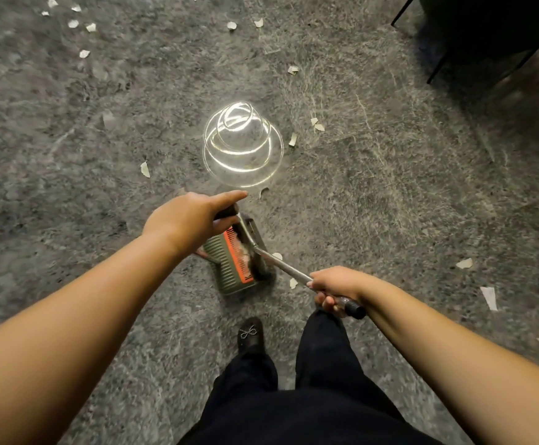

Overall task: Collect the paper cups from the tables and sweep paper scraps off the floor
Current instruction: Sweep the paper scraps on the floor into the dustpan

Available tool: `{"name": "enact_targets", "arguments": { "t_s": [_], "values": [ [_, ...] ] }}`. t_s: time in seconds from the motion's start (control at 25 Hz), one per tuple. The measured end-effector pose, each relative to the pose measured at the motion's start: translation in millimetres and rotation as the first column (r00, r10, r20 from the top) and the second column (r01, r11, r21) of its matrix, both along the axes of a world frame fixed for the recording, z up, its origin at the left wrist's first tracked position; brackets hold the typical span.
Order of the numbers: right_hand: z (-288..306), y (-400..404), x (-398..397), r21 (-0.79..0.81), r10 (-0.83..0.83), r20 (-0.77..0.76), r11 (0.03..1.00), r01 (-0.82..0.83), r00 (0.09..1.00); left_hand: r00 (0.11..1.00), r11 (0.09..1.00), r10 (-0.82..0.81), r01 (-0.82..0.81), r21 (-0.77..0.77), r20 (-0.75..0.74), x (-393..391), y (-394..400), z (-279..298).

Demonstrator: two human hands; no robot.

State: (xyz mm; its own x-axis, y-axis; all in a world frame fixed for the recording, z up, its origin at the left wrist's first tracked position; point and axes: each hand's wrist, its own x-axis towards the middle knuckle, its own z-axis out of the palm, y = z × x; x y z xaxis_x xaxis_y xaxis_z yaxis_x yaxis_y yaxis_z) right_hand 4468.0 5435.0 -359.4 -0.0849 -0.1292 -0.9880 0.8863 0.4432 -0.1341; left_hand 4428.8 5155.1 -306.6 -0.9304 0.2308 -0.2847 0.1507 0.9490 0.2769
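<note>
I look straight down at a grey stone floor. My left hand [191, 218] grips the dark top of the dustpan's handle, index finger stretched forward. The green dustpan [226, 266] with an orange comb strip stands on the floor below it. My right hand [335, 289] holds the metal broom handle [281, 266] near its black end grip. The broom's bristles [256, 264] sit at the dustpan's right edge. White paper scraps lie scattered: one [145, 169] left of the dustpan, one [292, 139] ahead, one [293, 283] beside the broom handle, one [489, 298] at right.
A bright ring-shaped lamp reflection [242, 146] glares on the floor ahead. Black chair legs [438, 64] and a dark seat stand at the top right. More scraps [83, 25] lie at the far left. My shoe [250, 335] and dark trousers are below.
</note>
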Motion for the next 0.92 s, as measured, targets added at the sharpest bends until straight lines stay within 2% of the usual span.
{"name": "enact_targets", "arguments": {
  "t_s": [0.16,0.52,0.76,0.92],
  "values": [
    [19,-18,22,-0.039,-0.064,0.015,0.997,0.064,0.998,1.000,1.000,-0.007,0.007,0.003,-0.009,12,-25,-6],
    [41,-9,56,0.051,-0.145,-0.098,0.987,0.150,0.985,0.998,0.992,0.024,-0.031,0.125,0.056,12,-40,-7],
    [29,13,69,0.111,-0.236,-0.142,0.961,0.252,0.961,0.978,0.981,-0.184,0.176,0.080,0.102,2,-33,5],
    [17,26,85,0.167,-0.295,-0.165,0.932,0.322,0.941,0.973,0.975,-0.221,0.222,-0.003,0.070,-11,-21,8]
  ]
}}
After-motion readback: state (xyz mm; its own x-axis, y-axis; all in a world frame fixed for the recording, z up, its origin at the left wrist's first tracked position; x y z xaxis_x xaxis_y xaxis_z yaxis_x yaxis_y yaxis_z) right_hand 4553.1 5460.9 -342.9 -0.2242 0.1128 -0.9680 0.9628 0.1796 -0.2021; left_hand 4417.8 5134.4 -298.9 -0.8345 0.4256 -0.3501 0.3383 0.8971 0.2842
